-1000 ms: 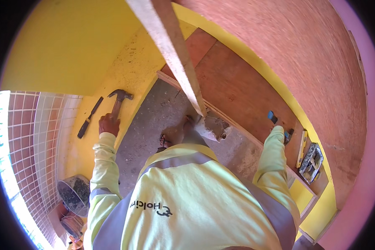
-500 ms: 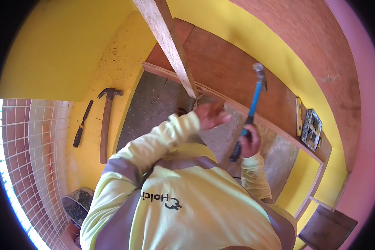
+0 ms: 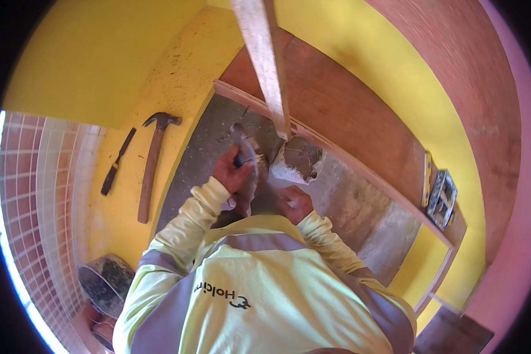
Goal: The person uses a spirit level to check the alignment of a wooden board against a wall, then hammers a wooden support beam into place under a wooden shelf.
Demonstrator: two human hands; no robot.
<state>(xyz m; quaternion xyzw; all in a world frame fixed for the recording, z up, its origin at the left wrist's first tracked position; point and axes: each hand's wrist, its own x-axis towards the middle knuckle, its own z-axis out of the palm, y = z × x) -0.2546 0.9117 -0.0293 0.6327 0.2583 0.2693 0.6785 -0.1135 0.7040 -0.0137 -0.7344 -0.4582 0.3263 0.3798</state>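
Observation:
My left hand (image 3: 231, 172) is closed around a blurred hammer (image 3: 238, 131), head upward, over my legs. Lower and to its right, my right hand (image 3: 296, 202) has curled fingers around a small pale thing I cannot make out. On the yellow ledge (image 3: 183, 47) at left lie a wooden-handled claw hammer (image 3: 153, 168) and a chisel (image 3: 117, 168) with a black-and-yellow handle. Just beyond my hands, a broken concrete block (image 3: 295, 168) stands at the foot of a leaning timber (image 3: 255, 53).
A brown plywood bench (image 3: 342, 94) curves along the yellow wall, carrying a spirit level (image 3: 426, 177) and a spattered metal tray (image 3: 441, 200) at right. A wire grille (image 3: 35, 183) and a dirty bucket (image 3: 103, 283) are at left; a concrete floor (image 3: 374, 236) lies below.
My left hand left the wooden-handled hammer and came to the middle. The blue-handled hammer rose in my right hand, then seems to have passed to my left; my right hand dropped inward.

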